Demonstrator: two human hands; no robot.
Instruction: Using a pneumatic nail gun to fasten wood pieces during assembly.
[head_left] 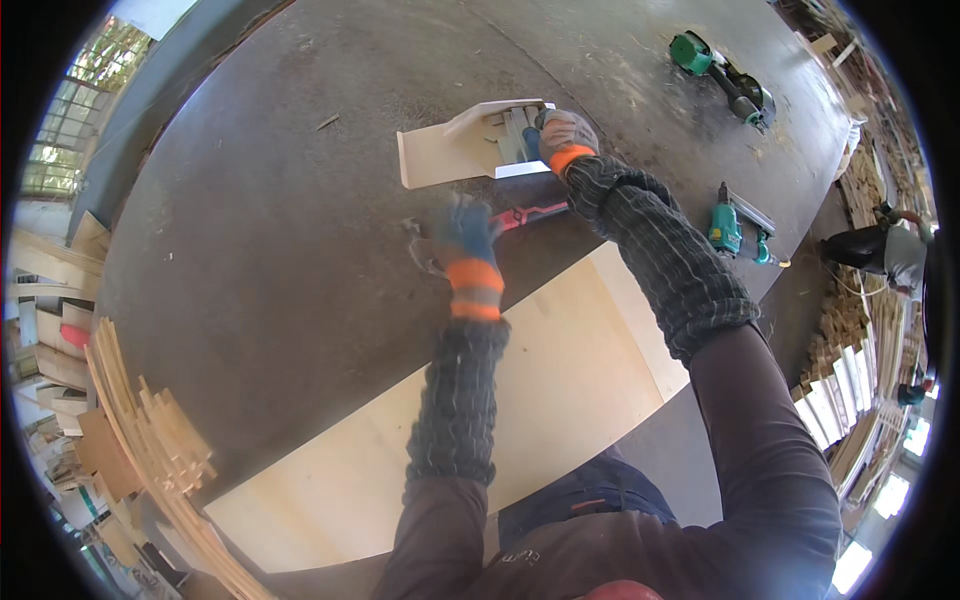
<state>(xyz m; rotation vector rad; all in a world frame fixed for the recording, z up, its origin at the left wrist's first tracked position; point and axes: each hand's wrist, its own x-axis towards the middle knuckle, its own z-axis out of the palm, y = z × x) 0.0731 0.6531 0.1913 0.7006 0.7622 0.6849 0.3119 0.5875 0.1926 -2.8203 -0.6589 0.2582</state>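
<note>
My left hand [468,235], in a blue and grey glove with an orange cuff, is blurred by motion. Its fingers close round a hammer [530,214] with a red and black handle pointing right; the metal head shows, smeared, at the hand's left side. Farther off, my right hand [562,138], gloved alike, reaches into the right end of an open cardboard box [432,155]. Metallic strips of fasteners [514,136] lie in this box by the fingertips. The right fingers are curled, and what they grip is hidden.
A pale wooden panel [480,400] lies across the near side of the dark tabletop [270,240]. Two green nail guns, one nearer [728,228] and one farther [722,75], rest at the right. Thin wood strips [165,440] are stacked at left. Another person [885,250] stands beyond at right.
</note>
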